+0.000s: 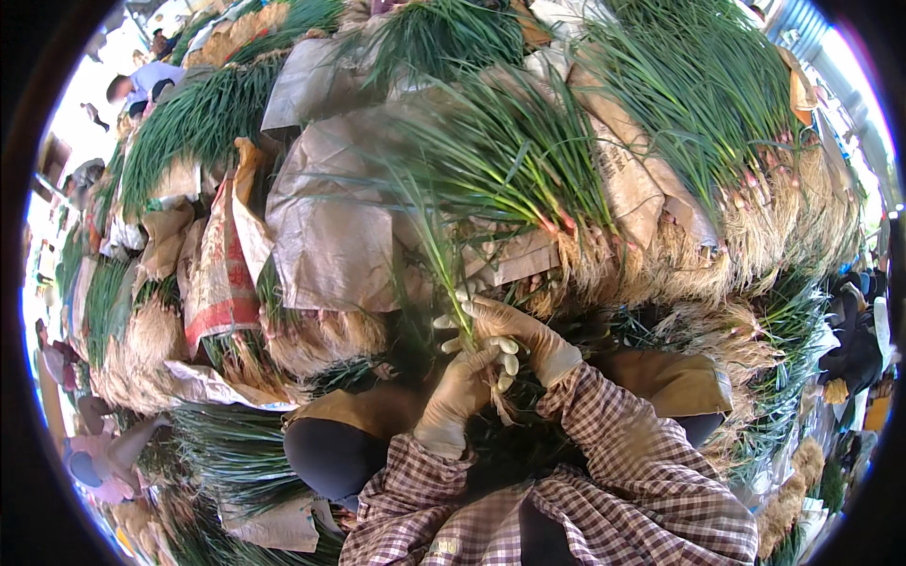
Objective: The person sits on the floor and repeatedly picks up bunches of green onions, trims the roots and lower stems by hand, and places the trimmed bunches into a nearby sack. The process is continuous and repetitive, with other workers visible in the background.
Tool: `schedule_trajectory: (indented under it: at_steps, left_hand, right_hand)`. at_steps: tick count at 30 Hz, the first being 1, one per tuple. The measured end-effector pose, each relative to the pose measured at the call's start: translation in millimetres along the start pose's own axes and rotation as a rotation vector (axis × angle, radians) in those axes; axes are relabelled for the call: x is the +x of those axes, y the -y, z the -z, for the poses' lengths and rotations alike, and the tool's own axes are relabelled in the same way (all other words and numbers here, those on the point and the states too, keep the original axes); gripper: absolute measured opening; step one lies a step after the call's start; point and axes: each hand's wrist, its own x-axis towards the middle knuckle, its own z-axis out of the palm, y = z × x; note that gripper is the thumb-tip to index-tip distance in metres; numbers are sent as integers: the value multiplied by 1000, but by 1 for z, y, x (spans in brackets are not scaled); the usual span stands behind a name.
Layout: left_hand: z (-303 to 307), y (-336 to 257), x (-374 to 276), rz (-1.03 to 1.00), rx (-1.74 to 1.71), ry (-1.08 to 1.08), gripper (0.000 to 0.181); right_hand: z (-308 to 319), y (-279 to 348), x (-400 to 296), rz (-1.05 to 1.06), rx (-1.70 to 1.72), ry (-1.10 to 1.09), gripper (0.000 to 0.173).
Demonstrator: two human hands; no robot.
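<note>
Pale, soiled gloves cover both hands. My left hand [460, 389] is closed around the lower part of a thin green onion [447, 272], just above its roots [501, 407], which hang below the fingers. Slightly higher on the stem, the fingers of my right hand [520, 332] are curled against the same plant. Its long leaves rise up and away from me, partly blurred. Beyond the hands lies a loose pile of green onions [524, 163], with reddish stem bases and long, tan, fibrous roots.
Woven plastic sacks [340, 212] cover bundles ahead and to the left. A larger stack of green onions [708, 106] stands at the right. My covered knees [347, 439] flank the hands. Other people [145, 78] are at the far left, one in pink [106, 460] nearer by.
</note>
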Motion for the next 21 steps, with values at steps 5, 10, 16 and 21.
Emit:
schedule_trajectory:
  at_steps: [5, 10, 16, 21]
  left_hand:
    - [18, 4, -8, -1, -241, -57, 35]
    - [10, 11, -14, 164, -177, -146, 40]
    - [3, 13, -44, 45, -84, 137, 44]
    - [-9, -9, -64, -274, -20, 183, 56]
  right_hand:
    - [-14, -21, 12, 234, -173, -320, 26]
    - [-15, -26, 5, 478, -1019, -560, 17]
    - [-9, 7, 17, 755, -1280, -956, 17]
    - [-40, 23, -40, 20, -1939, -550, 48]
